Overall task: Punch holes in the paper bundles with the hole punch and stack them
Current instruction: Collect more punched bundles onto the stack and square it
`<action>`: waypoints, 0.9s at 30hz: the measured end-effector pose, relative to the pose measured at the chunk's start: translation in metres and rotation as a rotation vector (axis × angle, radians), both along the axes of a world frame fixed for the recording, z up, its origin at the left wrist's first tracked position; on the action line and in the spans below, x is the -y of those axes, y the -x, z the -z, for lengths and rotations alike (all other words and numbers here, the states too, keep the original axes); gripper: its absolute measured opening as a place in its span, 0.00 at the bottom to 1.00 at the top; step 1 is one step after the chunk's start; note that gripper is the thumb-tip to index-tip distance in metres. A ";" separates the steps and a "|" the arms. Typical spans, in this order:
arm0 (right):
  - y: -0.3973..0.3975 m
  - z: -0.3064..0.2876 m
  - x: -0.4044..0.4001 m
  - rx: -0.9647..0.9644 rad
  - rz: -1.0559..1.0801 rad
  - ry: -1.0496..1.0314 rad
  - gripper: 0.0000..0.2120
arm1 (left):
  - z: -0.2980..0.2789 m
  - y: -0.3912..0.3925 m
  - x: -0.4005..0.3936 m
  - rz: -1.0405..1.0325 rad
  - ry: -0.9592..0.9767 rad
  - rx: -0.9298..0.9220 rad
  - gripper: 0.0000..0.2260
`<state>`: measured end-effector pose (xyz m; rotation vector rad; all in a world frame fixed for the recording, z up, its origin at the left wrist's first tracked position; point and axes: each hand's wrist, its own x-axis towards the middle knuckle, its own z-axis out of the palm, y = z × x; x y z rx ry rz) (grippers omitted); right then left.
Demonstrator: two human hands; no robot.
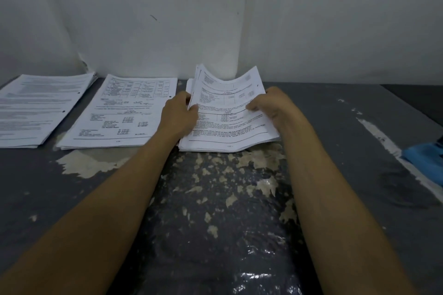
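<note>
Three piles of printed paper lie along the back of the table. The right bundle (227, 112) is held at both sides: my left hand (178, 115) pinches its left edge and my right hand (271, 105) grips its right edge. Its top sheets are lifted and bowed upward at the far end. The middle stack (119, 112) lies flat, with a punched hole at its right edge. The left stack (38, 108) also lies flat and shows two punched holes on its right edge. No hole punch is in view.
The grey table (347, 151) has worn, flaking patches in the middle near me. A blue object (426, 158) lies at the right edge. A white wall stands directly behind the stacks.
</note>
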<state>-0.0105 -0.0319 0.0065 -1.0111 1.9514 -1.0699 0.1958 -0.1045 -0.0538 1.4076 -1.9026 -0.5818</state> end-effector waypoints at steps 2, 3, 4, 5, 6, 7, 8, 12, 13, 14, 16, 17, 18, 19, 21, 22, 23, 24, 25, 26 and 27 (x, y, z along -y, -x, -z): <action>0.001 0.005 -0.001 0.047 0.015 0.009 0.08 | 0.000 0.000 -0.001 0.006 0.003 0.002 0.11; 0.002 0.007 -0.001 0.059 0.023 0.008 0.05 | 0.000 0.000 0.000 0.008 0.004 0.001 0.11; 0.004 0.008 -0.001 0.070 0.026 0.009 0.05 | 0.000 -0.001 0.000 0.010 0.005 0.002 0.11; 0.005 0.009 0.000 0.079 0.022 0.014 0.05 | 0.001 -0.001 0.001 0.011 0.003 0.003 0.11; 0.008 0.010 0.001 0.091 0.013 0.023 0.07 | 0.001 -0.001 0.001 0.012 0.001 0.003 0.11; 0.010 0.011 0.002 0.106 -0.005 0.035 0.10 | 0.001 -0.001 0.002 0.011 -0.004 0.001 0.11; 0.013 0.011 0.004 0.121 -0.024 0.047 0.12 | 0.001 -0.001 0.002 0.012 -0.007 -0.002 0.11; 0.022 0.008 0.004 0.154 -0.076 0.153 0.17 | -0.001 -0.002 0.002 0.019 -0.011 -0.091 0.12; 0.024 0.005 0.003 0.165 -0.086 0.189 0.18 | -0.003 -0.003 0.001 0.017 -0.018 -0.116 0.13; 0.026 0.003 0.002 0.184 -0.102 0.227 0.19 | -0.006 -0.005 0.000 0.021 -0.021 -0.135 0.14; 0.027 -0.002 -0.001 0.241 -0.128 0.295 0.22 | -0.013 -0.007 0.001 0.035 -0.018 -0.142 0.16; 0.026 -0.006 -0.003 0.260 -0.135 0.320 0.22 | -0.017 -0.008 0.002 0.035 -0.011 -0.142 0.17; 0.025 -0.009 -0.005 0.270 -0.142 0.345 0.22 | -0.023 -0.009 0.002 0.033 -0.007 -0.161 0.17; 0.023 -0.012 -0.006 0.274 -0.149 0.369 0.23 | -0.029 -0.010 0.003 0.028 -0.013 -0.211 0.17; 0.020 -0.017 -0.009 0.273 -0.154 0.418 0.23 | -0.042 -0.012 0.003 0.020 -0.047 -0.373 0.19; 0.018 -0.018 -0.010 0.273 -0.148 0.436 0.23 | -0.049 -0.013 0.003 0.015 -0.065 -0.455 0.20; 0.018 -0.019 -0.010 0.274 -0.143 0.451 0.23 | -0.053 -0.014 0.003 0.010 -0.085 -0.527 0.22; 0.017 -0.020 -0.011 0.275 -0.135 0.462 0.23 | -0.057 -0.015 0.003 0.008 -0.105 -0.585 0.24; 0.017 -0.020 -0.011 0.272 -0.130 0.470 0.23 | -0.060 -0.015 0.003 0.007 -0.123 -0.622 0.25; 0.016 -0.019 -0.010 0.268 -0.127 0.477 0.23 | -0.061 -0.016 0.003 0.010 -0.134 -0.636 0.25; 0.016 -0.019 -0.010 0.259 -0.126 0.483 0.23 | -0.061 -0.017 0.004 0.018 -0.138 -0.634 0.24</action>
